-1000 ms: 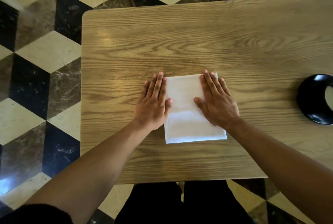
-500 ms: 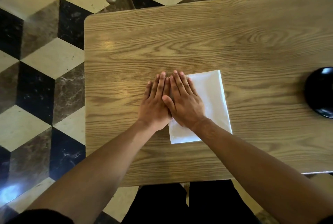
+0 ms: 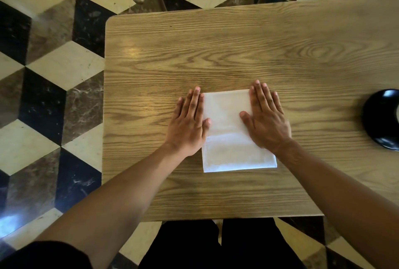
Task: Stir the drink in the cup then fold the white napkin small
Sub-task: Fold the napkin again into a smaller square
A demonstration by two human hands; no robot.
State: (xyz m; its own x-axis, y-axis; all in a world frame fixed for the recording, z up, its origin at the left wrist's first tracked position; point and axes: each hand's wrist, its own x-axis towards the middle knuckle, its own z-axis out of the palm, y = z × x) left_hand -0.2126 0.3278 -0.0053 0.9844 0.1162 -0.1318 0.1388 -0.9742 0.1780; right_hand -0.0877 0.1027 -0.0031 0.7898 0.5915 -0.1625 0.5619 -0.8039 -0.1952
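Napkin (image 3: 233, 130), white and already folded into a rectangle, lies flat on the wooden table (image 3: 237, 52) between my hands. My left hand (image 3: 190, 124) and right hand (image 3: 264, 119) press its side edges with straight fingers, gripping nothing. Folding is partway; I judge further folds remain. A dark round dish (image 3: 381, 119) sits at the right edge, possibly the cup's saucer, so I cannot confirm the stirring.
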